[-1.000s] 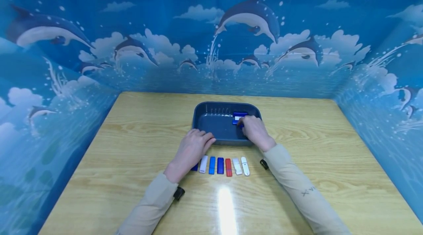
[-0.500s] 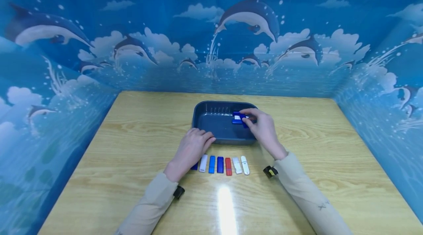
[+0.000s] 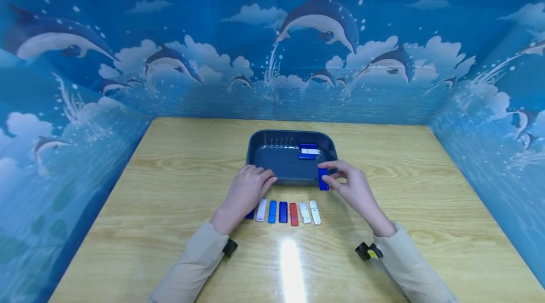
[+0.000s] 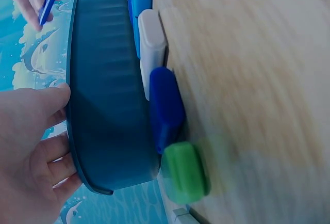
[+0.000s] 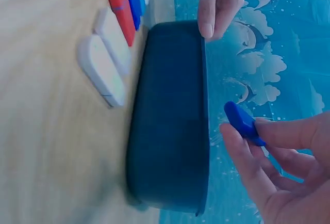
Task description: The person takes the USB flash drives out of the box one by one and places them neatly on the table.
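Note:
Between the thumb and fingertips of my right hand (image 3: 352,185) is a blue USB stick (image 3: 322,180), held upright just above the near right corner of a dark blue-grey plastic tray (image 3: 298,182). My left hand (image 3: 247,188) grips the tray's near rim at the left, its fingers bent over the edge. Inside the tray, toward the right, lie two blue USB sticks with a white USB stick (image 3: 310,151) between them. In front of the tray several more sticks form a row, among them a red USB stick (image 3: 294,214) and a light blue USB stick (image 3: 272,211).
At the row's left end, the left wrist view shows a green USB stick (image 4: 184,173) beside a dark blue one; in the head view my left hand hides it. The wooden table (image 3: 187,151) is enclosed by a dolphin-print curtain (image 3: 213,80).
My right hand has lifted the blue USB stick out of the tray and brought it toward me, over the near right rim. My left hand stays at the rim.

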The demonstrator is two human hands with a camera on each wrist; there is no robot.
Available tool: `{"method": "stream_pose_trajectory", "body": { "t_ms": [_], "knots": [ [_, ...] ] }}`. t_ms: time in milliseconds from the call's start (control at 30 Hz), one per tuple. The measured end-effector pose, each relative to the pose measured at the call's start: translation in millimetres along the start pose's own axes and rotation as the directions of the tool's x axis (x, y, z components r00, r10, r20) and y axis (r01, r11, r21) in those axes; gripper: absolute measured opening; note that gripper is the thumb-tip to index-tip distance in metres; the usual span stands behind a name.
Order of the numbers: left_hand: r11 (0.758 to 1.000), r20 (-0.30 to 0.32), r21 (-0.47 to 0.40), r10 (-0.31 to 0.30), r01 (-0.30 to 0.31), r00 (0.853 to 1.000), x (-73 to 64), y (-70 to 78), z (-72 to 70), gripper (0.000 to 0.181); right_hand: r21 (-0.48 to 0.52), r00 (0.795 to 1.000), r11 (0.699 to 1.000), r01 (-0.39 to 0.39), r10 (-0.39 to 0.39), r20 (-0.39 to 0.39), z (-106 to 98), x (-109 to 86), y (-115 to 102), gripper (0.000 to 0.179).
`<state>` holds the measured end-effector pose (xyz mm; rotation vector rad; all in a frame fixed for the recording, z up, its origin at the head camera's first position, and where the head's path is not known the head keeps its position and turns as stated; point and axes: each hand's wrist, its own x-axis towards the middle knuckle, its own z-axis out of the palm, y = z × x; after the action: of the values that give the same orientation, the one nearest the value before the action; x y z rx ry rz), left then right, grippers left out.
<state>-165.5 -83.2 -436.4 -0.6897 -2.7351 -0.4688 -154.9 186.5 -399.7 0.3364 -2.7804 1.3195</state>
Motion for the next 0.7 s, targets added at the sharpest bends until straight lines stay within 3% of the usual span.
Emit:
{"method": "stream_pose_trajectory", "body": {
  "t_ms": [333,700],
  "knots": [
    [1.0,0.003,0.006,-0.005,0.005,1.0,-0.2,-1.0,0.3,0.021,0.003,0.99,0.997,-0.078,0.077,0.116,7,-19.3,16,0.026],
    [1.0,0.022,0.006,-0.013,0.012,1.0,-0.1,-0.2,0.1,0.023,-0.158,0.96,0.974,-0.159,0.19,0.207,18,-22.2,32,0.029]
  ]
}}
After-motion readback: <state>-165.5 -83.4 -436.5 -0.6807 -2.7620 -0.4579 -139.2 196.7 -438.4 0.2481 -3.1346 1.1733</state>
